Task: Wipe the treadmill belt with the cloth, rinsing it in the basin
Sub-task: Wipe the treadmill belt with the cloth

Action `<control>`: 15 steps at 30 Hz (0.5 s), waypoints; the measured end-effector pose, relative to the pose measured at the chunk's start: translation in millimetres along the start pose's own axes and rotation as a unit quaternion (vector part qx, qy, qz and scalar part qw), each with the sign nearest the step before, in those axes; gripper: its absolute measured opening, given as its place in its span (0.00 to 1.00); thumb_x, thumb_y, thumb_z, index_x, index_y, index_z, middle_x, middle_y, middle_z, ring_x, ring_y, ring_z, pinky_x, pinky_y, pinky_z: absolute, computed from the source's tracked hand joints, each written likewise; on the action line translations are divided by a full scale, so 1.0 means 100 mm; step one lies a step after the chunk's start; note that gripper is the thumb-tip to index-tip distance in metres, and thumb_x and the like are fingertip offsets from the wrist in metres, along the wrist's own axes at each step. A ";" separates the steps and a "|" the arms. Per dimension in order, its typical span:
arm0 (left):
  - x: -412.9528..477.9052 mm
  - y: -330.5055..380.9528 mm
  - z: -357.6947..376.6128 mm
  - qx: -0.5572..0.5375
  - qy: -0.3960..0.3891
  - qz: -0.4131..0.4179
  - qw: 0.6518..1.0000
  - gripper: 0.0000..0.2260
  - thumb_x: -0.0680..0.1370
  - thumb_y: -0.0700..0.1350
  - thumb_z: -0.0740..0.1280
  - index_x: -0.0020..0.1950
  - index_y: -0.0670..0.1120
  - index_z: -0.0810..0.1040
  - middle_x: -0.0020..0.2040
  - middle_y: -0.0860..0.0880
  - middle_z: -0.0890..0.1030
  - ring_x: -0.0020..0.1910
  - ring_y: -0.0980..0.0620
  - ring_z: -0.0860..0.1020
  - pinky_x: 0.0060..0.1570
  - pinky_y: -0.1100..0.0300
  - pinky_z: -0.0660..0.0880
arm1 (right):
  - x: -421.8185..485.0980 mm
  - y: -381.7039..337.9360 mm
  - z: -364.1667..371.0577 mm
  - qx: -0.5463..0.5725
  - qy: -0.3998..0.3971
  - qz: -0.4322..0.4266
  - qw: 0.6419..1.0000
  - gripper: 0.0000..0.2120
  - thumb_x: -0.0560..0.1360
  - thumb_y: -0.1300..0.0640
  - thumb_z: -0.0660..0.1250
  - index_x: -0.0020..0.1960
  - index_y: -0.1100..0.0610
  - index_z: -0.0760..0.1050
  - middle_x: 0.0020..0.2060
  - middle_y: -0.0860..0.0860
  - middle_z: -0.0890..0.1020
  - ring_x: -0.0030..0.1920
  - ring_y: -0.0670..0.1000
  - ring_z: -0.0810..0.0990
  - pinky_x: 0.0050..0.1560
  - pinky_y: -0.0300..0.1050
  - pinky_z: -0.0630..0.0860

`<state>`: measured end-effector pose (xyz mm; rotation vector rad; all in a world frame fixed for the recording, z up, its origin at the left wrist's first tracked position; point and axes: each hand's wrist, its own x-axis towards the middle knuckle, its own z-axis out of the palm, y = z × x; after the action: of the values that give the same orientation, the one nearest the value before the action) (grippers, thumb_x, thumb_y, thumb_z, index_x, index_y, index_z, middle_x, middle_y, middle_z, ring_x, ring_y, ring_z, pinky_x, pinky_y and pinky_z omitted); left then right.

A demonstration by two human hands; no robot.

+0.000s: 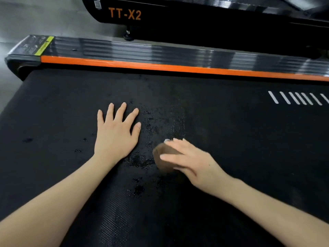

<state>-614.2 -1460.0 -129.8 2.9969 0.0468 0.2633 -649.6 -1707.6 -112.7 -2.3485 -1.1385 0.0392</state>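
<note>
The black treadmill belt [231, 139] fills most of the view, with wet patches around its middle. My left hand [116, 134] lies flat on the belt, palm down and fingers spread, holding nothing. To its right, my right hand [188, 161] presses a bunched brown cloth [162, 157] against the belt; the hand and cloth are blurred by motion. Most of the cloth is hidden under my fingers. The basin is out of view.
An orange stripe [160, 65] and a black side rail [142, 50] border the belt's far edge. Beyond it stands a second black machine marked TT-X2 [124, 14]. White stripes [299, 98] are printed on the belt at right. Grey floor [35, 15] lies at the upper left.
</note>
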 end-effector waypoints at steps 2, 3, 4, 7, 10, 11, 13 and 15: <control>0.00 0.00 0.00 0.004 -0.003 0.001 1.000 0.27 0.77 0.59 0.45 0.72 0.52 0.68 0.73 0.42 0.66 0.73 0.36 0.59 0.70 0.36 0.53 | 0.32 0.20 -0.09 -0.017 0.012 0.030 0.999 0.16 0.77 0.58 0.61 0.63 0.51 0.75 0.66 0.54 0.73 0.67 0.56 0.71 0.72 0.58 0.58; -0.01 0.00 0.00 0.005 -0.006 0.000 1.000 0.27 0.77 0.59 0.45 0.72 0.53 0.68 0.73 0.43 0.66 0.73 0.36 0.59 0.70 0.37 0.53 | 0.55 0.32 -0.13 -0.020 0.040 0.077 0.996 0.16 0.77 0.59 0.63 0.63 0.51 0.76 0.67 0.54 0.73 0.67 0.56 0.71 0.73 0.59 0.56; 0.00 0.00 0.00 0.004 -0.009 -0.001 1.000 0.27 0.77 0.59 0.45 0.72 0.53 0.67 0.73 0.43 0.66 0.73 0.36 0.59 0.70 0.37 0.52 | 0.78 0.44 -0.15 -0.025 0.074 0.124 0.989 0.16 0.77 0.61 0.63 0.64 0.51 0.76 0.67 0.53 0.72 0.67 0.56 0.71 0.73 0.58 0.54; 0.02 -0.01 -0.02 0.000 -0.014 -0.009 1.000 0.25 0.78 0.59 0.47 0.72 0.55 0.67 0.74 0.44 0.65 0.74 0.38 0.57 0.71 0.38 0.51 | 1.20 0.47 -0.06 -0.043 0.143 0.222 0.964 0.16 0.78 0.63 0.62 0.63 0.54 0.76 0.65 0.54 0.74 0.65 0.58 0.70 0.71 0.55 0.54; 0.03 -0.02 -0.04 -0.014 -0.018 -0.008 1.000 0.24 0.78 0.58 0.48 0.72 0.56 0.67 0.75 0.45 0.64 0.74 0.40 0.56 0.71 0.40 0.50 | 0.88 0.01 0.13 -0.045 0.136 0.148 0.979 0.14 0.74 0.65 0.63 0.58 0.57 0.79 0.60 0.58 0.77 0.61 0.62 0.73 0.66 0.52 0.59; 0.03 -0.02 -0.04 -0.023 -0.014 -0.010 1.000 0.24 0.78 0.57 0.48 0.72 0.56 0.67 0.75 0.46 0.64 0.74 0.40 0.56 0.71 0.40 0.50 | 0.64 -0.18 0.19 -0.039 0.126 0.102 0.986 0.14 0.73 0.65 0.64 0.57 0.58 0.79 0.58 0.59 0.78 0.59 0.63 0.74 0.66 0.51 0.61; 0.03 -0.04 -0.05 -0.048 -0.008 -0.018 0.999 0.22 0.80 0.56 0.47 0.72 0.57 0.67 0.75 0.47 0.63 0.75 0.42 0.56 0.72 0.42 0.49 | 0.13 -0.52 0.28 -0.010 0.060 0.022 0.998 0.15 0.74 0.63 0.62 0.58 0.56 0.77 0.60 0.59 0.77 0.61 0.63 0.74 0.68 0.52 0.62; 0.02 -0.05 -0.06 -0.066 -0.008 -0.023 0.998 0.19 0.82 0.54 0.49 0.72 0.58 0.67 0.75 0.49 0.63 0.75 0.43 0.55 0.72 0.44 0.47 | -0.21 -0.62 0.25 0.004 -0.022 -0.028 0.999 0.16 0.76 0.59 0.56 0.62 0.52 0.74 0.65 0.56 0.75 0.66 0.60 0.71 0.70 0.56 0.60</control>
<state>-613.3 -1454.3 -124.4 2.8635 0.0919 0.2267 -714.3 -1680.3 -108.7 -2.3187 -1.2224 0.0766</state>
